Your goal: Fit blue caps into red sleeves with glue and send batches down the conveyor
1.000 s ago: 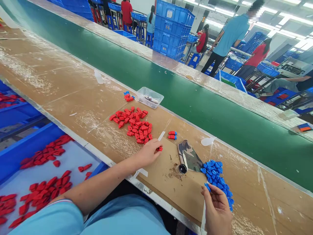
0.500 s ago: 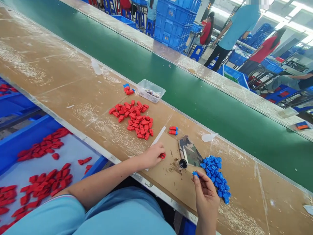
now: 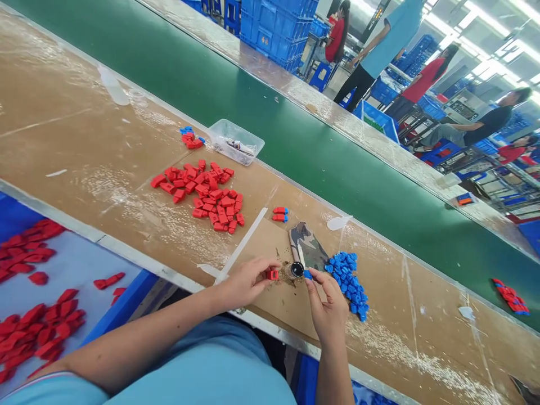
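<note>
In the head view, the small jar (image 3: pixel 297 269) stands between the worker's hands on a cardboard sheet (image 3: pixel 261 242). The table's metal edge (image 3: pixel 126 250) runs between jar and body, and beyond the jar the table ends at a green belt (image 3: pixel 291 140). Room about the jar is tight: left hand (image 3: pixel 248 284) just left of it, right hand (image 3: pixel 329 301) just right. Farther out to both sides of the jar, brown tabletop (image 3: pixel 422 304) stretches on past the piles.

Half a second ago the hands were wider apart; both are now nearer the jar. The left fingers are clamped on a red piece (image 3: pixel 273 275) near the jar; the right thumb and fingertips pinch a blue piece (image 3: pixel 307 274) by its rim, touching or not, one cannot tell. A red-and-blue cluster (image 3: pixel 510 297) now shows on the belt, far right of the jar.

The jar's mouth is dark, its contents unclear. Beyond it to the left, a clear plastic box (image 3: pixel 253 156) holds small dark and pale items, too small to name. Well left of the jar, below table level, a blue bin (image 3: pixel 122 315) holds many red pieces on a pale liner.
</note>
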### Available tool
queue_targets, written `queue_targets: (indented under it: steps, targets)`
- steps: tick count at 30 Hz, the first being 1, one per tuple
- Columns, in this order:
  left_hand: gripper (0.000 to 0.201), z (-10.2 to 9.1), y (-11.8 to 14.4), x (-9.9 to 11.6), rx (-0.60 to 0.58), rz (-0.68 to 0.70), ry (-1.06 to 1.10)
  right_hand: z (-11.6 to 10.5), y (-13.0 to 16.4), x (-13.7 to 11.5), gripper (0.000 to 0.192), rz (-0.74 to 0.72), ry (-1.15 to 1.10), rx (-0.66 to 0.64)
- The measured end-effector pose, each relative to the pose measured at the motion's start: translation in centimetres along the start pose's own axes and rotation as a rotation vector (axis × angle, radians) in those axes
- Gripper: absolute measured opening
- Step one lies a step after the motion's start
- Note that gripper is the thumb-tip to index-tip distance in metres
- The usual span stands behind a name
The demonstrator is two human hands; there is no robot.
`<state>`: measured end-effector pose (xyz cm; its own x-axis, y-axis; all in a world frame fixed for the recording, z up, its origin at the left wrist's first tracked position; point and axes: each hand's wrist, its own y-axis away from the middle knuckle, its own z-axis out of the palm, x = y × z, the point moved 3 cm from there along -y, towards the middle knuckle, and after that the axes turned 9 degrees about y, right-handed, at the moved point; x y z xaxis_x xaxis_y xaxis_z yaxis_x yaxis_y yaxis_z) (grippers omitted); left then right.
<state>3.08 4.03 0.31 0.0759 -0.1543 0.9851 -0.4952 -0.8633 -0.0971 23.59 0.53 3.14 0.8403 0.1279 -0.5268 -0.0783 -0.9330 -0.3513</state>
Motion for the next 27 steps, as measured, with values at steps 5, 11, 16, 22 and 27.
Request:
queue_targets:
  steps: [5,11,16,22,27]
  targets:
    - [0.018,1.4,0.1,-0.3,0.017,-0.011,0.087,0.2,-0.7,-0.4,0.024,-0.166,0.146,-0.004]
    - [0.019,1.5,0.1,-0.3,0.005,-0.032,0.077,0.7,-0.8,-0.2,0.024,-0.231,0.190,-0.020]
    - [0.019,1.4,0.1,-0.3,0.005,-0.032,0.065,0.7,-0.9,-0.1,0.026,-0.204,0.168,-0.074]
    - [0.020,1.3,0.1,-0.4,0.032,0.020,0.109,0.6,-1.0,0.1,0.029,-0.099,0.115,-0.077]
    - [0.017,1.7,0.1,-1.4,0.084,-0.060,0.285,0.2,-0.9,0.6,0.028,0.039,0.008,-0.069]
